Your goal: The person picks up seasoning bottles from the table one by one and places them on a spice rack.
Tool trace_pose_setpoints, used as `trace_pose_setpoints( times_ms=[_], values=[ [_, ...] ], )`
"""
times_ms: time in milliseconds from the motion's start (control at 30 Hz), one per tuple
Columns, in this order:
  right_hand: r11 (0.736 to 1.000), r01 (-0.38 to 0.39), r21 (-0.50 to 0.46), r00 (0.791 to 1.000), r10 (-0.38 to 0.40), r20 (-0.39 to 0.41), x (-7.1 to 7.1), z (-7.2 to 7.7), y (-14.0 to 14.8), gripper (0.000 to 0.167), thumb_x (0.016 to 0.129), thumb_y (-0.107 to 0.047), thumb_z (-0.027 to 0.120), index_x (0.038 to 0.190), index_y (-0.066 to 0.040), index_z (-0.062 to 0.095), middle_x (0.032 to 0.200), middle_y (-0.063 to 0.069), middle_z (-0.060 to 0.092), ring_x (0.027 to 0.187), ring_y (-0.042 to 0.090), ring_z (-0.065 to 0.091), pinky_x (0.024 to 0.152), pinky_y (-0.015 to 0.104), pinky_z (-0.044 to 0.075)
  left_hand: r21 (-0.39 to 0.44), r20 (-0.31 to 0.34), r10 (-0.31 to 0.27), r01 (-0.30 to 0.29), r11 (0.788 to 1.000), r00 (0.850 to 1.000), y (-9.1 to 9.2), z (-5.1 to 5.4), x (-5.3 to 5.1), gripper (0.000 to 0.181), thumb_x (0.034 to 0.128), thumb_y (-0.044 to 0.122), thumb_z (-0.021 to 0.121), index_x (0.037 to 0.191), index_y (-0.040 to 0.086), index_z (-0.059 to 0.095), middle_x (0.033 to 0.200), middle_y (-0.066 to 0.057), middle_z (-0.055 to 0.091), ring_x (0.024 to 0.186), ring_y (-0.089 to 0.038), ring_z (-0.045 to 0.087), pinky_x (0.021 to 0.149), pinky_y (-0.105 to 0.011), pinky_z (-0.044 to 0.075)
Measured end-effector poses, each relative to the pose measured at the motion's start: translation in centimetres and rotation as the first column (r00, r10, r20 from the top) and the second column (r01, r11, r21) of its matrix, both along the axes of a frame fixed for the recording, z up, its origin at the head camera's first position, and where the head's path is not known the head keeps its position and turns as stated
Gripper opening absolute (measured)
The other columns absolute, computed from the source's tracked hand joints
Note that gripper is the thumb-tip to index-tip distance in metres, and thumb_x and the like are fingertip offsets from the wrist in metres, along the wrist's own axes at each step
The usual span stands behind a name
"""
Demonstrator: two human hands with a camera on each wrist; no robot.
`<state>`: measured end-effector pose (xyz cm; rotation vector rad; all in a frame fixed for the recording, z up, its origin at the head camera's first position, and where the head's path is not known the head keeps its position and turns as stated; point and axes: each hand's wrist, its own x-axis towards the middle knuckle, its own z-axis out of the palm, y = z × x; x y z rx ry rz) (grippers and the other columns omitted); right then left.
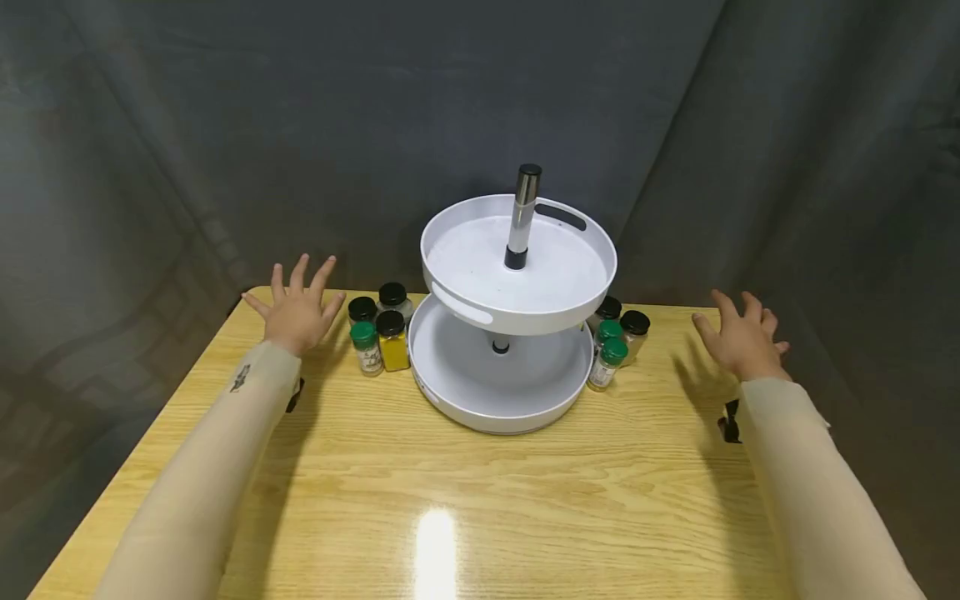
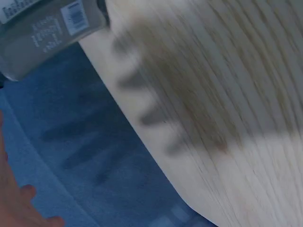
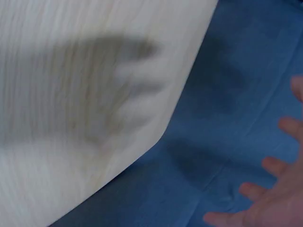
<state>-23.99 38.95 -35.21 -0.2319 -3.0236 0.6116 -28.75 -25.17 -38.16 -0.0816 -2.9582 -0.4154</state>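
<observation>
Both hands are held above the table with fingers spread, and neither holds anything. My left hand (image 1: 295,317) is left of a group of jars with black and green lids; the nearest is a green-lidded jar (image 1: 367,350) beside a yellow jar (image 1: 393,342). In the left wrist view, a jar (image 2: 47,35) fills the upper left corner. My right hand (image 1: 745,340) hovers over the table's right end, right of another jar group with a green-lidded jar (image 1: 607,365) and a black-lidded jar (image 1: 634,333). Fingers (image 3: 274,166) show at the right wrist view's edge.
Between the jar groups stands a white two-tier round tray, its upper tier (image 1: 465,310) above the lower tier (image 1: 502,392), with a central post (image 1: 522,208). The wooden table (image 1: 480,492) has a dark curtain (image 1: 375,125) hanging behind it.
</observation>
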Motion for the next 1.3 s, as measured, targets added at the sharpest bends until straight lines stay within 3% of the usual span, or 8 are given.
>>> trace_pose_setpoints(
  times_ms=[133,300,467,600,700,833,1133,1300],
  values=[
    [0.994,0.018,-0.104,0.984,-0.036,-0.174,-0.1,0.4,-1.8,0.072,0.107,-0.048,0.029,0.159,0.0,0.019,0.16,0.036,0.001,0.142,0.062,0.006,0.101,0.082,0.02,0.073,-0.038,0.002,0.001,0.997,0.999,0.3,0.1,0.5,0.067,0.1064,0.055,0.034,0.164,0.032,0.009,0.169,-0.018,-0.002,0.149,-0.056,-0.006,0.095,-0.089,-0.013],
    [0.961,0.0,-0.277,0.928,-0.103,-0.359,0.2,1.3,-4.7,0.059,0.108,-0.035,0.034,0.154,0.001,0.033,0.156,0.03,0.017,0.132,0.055,0.032,0.105,0.069,0.033,0.164,-0.089,0.022,-0.007,0.986,0.996,0.9,-0.4,1.3,0.064,0.1076,0.052,0.033,0.164,0.026,0.016,0.167,-0.022,0.006,0.148,-0.056,0.004,0.1,-0.089,-0.005],
    [0.91,-0.095,-0.404,0.861,-0.129,-0.492,0.6,2.5,-7.9,0.051,0.107,-0.033,0.039,0.149,-0.003,0.043,0.152,0.02,0.029,0.133,0.042,0.04,0.109,0.058,0.039,0.284,-0.172,0.049,0.002,0.959,0.984,1.7,-1.1,2.1,0.062,0.1087,0.048,0.033,0.161,0.015,0.027,0.164,-0.025,0.018,0.145,-0.056,0.017,0.107,-0.083,0.011],
    [0.854,-0.203,-0.479,0.831,-0.108,-0.546,1.0,3.6,-10.6,0.046,0.108,-0.031,0.041,0.149,-0.01,0.045,0.148,0.014,0.036,0.136,0.032,0.043,0.113,0.046,0.04,0.373,-0.229,0.059,0.031,0.927,0.972,2.5,-1.5,2.7,0.059,0.1094,0.043,0.034,0.157,0.009,0.033,0.16,-0.026,0.024,0.143,-0.053,0.025,0.109,-0.076,0.021],
    [0.793,-0.281,-0.541,0.829,-0.084,-0.553,1.2,4.5,-12.3,0.045,0.108,-0.029,0.04,0.15,-0.012,0.044,0.147,0.01,0.037,0.135,0.025,0.045,0.113,0.035,0.043,0.424,-0.255,0.061,0.055,0.904,0.965,3.0,-1.8,3.2,0.056,0.11,0.041,0.035,0.156,0.008,0.035,0.159,-0.026,0.028,0.143,-0.051,0.028,0.109,-0.074,0.024],
    [0.712,-0.361,-0.602,0.83,-0.048,-0.556,1.5,5.2,-14.3,0.045,0.109,-0.026,0.039,0.151,-0.011,0.041,0.152,0.006,0.036,0.138,0.022,0.042,0.113,0.034,0.043,0.481,-0.272,0.063,0.078,0.873,0.96,3.6,-2.1,3.9,0.055,0.1103,0.038,0.034,0.154,0.005,0.037,0.156,-0.028,0.03,0.143,-0.049,0.029,0.112,-0.07,0.027],
    [0.676,-0.439,-0.592,0.81,0.013,-0.586,1.4,5.0,-17.2,0.046,0.107,-0.02,0.042,0.152,-0.011,0.042,0.155,0.003,0.039,0.142,0.027,0.037,0.119,0.038,0.035,0.593,-0.252,0.051,0.113,0.798,0.966,4.8,-2.7,5.7,0.053,0.1111,0.034,0.034,0.15,-0.001,0.038,0.153,-0.031,0.029,0.142,-0.048,0.029,0.115,-0.064,0.027],
    [0.654,-0.472,-0.591,0.802,0.039,-0.597,0.9,4.2,-18.2,0.046,0.106,-0.014,0.044,0.151,-0.008,0.044,0.158,0.003,0.038,0.146,0.023,0.034,0.121,0.034,0.03,0.618,-0.236,0.062,0.1,0.78,0.97,5.1,-2.9,6.5,0.051,0.1113,0.032,0.033,0.15,-0.002,0.038,0.152,-0.032,0.029,0.139,-0.049,0.033,0.114,-0.064,0.03]
  ],
)
